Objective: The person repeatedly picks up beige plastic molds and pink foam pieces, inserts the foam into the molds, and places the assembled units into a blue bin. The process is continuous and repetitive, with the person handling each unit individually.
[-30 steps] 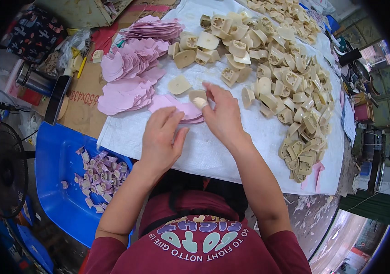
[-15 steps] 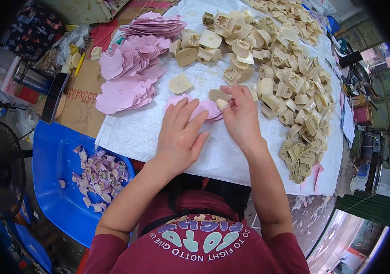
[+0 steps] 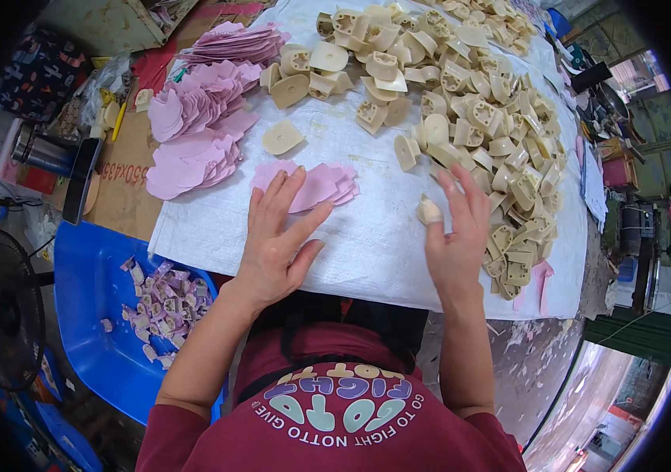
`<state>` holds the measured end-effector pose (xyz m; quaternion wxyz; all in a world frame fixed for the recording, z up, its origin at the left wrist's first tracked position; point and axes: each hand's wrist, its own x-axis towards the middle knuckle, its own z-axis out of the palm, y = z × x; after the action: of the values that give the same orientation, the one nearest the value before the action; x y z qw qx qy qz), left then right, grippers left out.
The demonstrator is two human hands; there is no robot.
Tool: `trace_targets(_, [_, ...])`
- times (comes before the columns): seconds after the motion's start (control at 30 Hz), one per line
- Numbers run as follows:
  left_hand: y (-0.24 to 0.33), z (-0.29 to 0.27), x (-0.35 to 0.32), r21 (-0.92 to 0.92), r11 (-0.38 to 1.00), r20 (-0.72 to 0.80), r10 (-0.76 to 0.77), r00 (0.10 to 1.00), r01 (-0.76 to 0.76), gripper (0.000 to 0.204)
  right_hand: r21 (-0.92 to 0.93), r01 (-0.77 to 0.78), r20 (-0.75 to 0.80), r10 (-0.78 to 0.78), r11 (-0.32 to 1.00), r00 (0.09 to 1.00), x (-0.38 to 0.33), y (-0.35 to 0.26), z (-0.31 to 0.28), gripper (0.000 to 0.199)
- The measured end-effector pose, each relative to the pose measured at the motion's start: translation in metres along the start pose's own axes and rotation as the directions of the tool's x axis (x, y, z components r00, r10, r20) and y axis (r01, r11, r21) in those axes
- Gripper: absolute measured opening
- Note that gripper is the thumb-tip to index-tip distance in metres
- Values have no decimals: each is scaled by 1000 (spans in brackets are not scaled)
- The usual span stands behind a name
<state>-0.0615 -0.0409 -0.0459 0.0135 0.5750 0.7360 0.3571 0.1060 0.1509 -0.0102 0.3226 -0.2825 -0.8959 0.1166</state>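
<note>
My left hand lies over a small fanned stack of pink cut pieces, its fingertips on the left part and its fingers apart. To the right, my right hand reaches to the near edge of a big pile of beige plastic shoe heels. Its fingers are spread and I see nothing held; a pale wrap covers the thumb tip. One loose beige heel rests beyond the pink stack. Another heel stands at the pile's left edge, just beyond my right hand.
Larger stacks of pink pieces lie at the left on cardboard and white sheeting. Below them, a blue basin holds many small pinkish-purple covered pieces. A black fan stands at far left.
My right hand has moved right, away from the pink stack to the heel pile, and its fingers have spread. The heel at its fingertips is gone from there. The whole view has shifted slightly.
</note>
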Motion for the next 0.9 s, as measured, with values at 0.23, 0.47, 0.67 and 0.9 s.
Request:
trace_targets(0.23, [-2, -11, -23, -313, 947, -381, -198, 903, 76, 46, 434, 150, 257, -282, 888, 924, 28, -85, 64, 23])
trace_targets(0.47, [-7, -29, -44, -338, 927, -403, -299, 865, 163, 33, 415, 62, 379, -234, 908, 895, 21, -81, 94, 13])
trace_targets(0.67, [1, -14, -20, -198, 979, -381, -115, 918, 40, 30, 455, -139, 504, -126, 879, 854, 32, -74, 93, 18])
trace_targets(0.9, [-12, 4, -5, -131, 987, -133, -108, 985, 91, 38, 798, -497, 405, 306, 341, 861, 44, -42, 55, 22])
